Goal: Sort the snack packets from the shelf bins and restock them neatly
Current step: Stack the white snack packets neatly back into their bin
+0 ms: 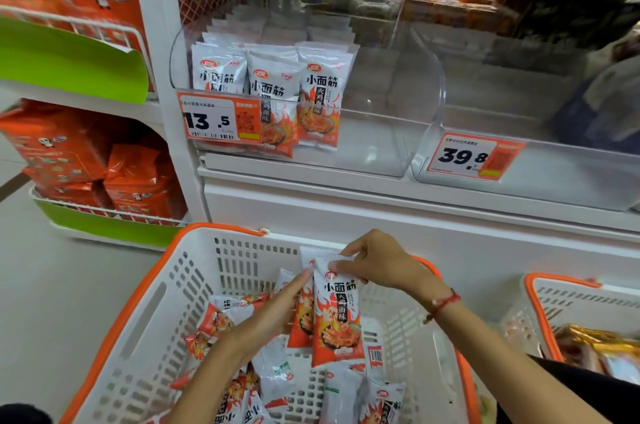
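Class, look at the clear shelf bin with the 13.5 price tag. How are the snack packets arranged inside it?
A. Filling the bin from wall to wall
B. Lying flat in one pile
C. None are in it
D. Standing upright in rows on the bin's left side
D: the white and orange snack packets stand upright in rows at the left of the clear bin, whose right part holds none.

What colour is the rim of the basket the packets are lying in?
Orange, on a white slotted basket; the head view shows it, clearest along the left edge.
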Tool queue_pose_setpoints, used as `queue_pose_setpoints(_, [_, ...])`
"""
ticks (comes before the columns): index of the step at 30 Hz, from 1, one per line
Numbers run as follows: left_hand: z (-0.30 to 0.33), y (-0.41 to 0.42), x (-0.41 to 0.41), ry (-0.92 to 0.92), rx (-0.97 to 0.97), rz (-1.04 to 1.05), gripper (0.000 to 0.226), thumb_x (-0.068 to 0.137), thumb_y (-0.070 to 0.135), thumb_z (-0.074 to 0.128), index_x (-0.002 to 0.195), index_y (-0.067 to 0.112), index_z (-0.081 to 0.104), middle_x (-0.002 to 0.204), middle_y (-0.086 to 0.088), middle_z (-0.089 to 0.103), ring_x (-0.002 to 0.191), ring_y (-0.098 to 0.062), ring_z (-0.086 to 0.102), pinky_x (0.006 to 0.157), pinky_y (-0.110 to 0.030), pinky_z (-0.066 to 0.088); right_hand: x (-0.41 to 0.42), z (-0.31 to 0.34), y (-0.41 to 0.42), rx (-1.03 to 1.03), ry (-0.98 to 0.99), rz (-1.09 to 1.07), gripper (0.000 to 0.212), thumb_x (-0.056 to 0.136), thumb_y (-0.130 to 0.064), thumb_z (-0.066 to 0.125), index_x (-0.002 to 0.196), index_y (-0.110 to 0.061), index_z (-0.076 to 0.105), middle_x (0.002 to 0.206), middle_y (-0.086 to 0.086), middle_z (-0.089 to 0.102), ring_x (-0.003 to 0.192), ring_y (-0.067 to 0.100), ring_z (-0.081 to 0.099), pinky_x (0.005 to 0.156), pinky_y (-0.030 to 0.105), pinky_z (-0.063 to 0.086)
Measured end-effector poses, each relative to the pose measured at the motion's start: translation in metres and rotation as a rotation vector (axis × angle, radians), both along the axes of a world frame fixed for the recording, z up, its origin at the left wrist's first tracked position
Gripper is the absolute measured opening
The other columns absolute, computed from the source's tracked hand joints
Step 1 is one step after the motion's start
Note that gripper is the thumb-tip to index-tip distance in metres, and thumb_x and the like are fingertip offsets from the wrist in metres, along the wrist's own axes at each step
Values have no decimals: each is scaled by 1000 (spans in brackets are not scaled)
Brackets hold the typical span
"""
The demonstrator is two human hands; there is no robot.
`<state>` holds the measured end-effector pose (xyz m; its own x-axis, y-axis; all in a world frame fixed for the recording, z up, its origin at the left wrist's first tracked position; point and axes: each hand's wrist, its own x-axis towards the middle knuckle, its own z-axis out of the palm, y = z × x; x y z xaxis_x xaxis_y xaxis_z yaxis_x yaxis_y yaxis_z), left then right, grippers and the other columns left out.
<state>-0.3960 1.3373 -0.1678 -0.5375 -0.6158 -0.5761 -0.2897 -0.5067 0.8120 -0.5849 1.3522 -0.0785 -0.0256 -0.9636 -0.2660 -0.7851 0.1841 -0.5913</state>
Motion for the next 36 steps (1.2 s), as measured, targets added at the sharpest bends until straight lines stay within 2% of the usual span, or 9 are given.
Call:
queue_pose_setpoints(2, [-7, 2, 2, -32, -48, -68, 70, 72, 84, 53, 130, 45, 52, 135, 11, 58, 125, -15, 53, 109, -48, 38, 2, -5, 0, -51, -71, -49, 22, 81, -43, 74, 75, -22, 75, 47, -8, 59, 41, -1, 51, 52, 10, 37])
queue_pose_setpoints(4, [-7, 4, 5, -56, -169, -104, 81, 60, 85, 65, 129, 44, 51, 130, 16, 59, 121, -7, 56, 108, -42, 41, 5, -9, -2, -62, -137, -56, 21, 81, -42, 74, 67, -27, 69, 40, -7, 54, 41, 1, 50, 52, 9, 37])
queue_pose_setpoints(7, [-1, 7, 6, -45, -282, -83, 79, 62, 78, 69, 129, 40, 51, 124, 21, 62, 114, 0, 57, 104, -34, 44, 13, -13, -6, -93, -193, -72, 24, 82, -39, 74, 98, -21, 71, 50, -2, 60, 48, 1, 54, 57, 9, 38])
queue_pose_setpoints(11, [5, 3, 11, 6, -305, 31, 51, 81, 49, 70, 127, 33, 54, 118, 19, 65, 110, 3, 60, 90, -16, 47, 12, -14, -9, -61, -249, -199, 68, 70, -47, 80, 123, -34, 40, 88, -4, 59, 77, 7, 57, 68, 19, 42])
queue_pose_setpoints(15, [23, 1, 7, 108, -375, 90, 36, 87, 26, 69, 122, 29, 58, 110, 17, 70, 104, 2, 64, 80, -8, 47, 14, -15, -8, 131, -439, -89, 34, 79, -40, 75, 109, -28, 63, 110, -11, 68, 98, 7, 64, 77, 15, 47])
queue_pose_setpoints(21, [72, -10, 7, 97, -583, 187, 50, 67, 54, 80, 111, 36, 66, 112, 10, 63, 104, -1, 63, 87, -24, 53, 19, 27, -4, -201, -633, -145, 25, 82, -28, 73, 105, -20, 71, 100, -8, 75, 97, 7, 69, 84, 23, 55])
queue_pose_setpoints(27, [144, -24, 13, 161, -728, 23, 65, 71, 40, 81, 128, 39, 51, 119, 15, 65, 111, -1, 61, 96, -22, 47, 24, 94, -6, -518, -755, -127, 29, 72, -33, 70, 99, -21, 70, 96, -10, 75, 93, 4, 69, 75, 17, 54])
queue_pose_setpoints(32, [209, -55, 3, 223, -961, 102, 50, 80, 14, 75, 121, 31, 54, 113, 13, 67, 103, 2, 63, 90, -13, 46, 22, 155, -23, -554, -626, 87, 35, 77, -24, 72, 106, -34, 56, 98, -17, 71, 95, -6, 64, 74, 10, 50])
queue_pose_setpoints(36, [250, -89, -5, 188, -1103, 68, 44, 83, 12, 73, 120, 26, 54, 112, 10, 66, 98, 5, 63, 84, -10, 47, 12, 190, -50, -662, -475, 141, 34, 86, -10, 70, 112, -26, 54, 107, -7, 68, 100, 3, 65, 82, 22, 54])
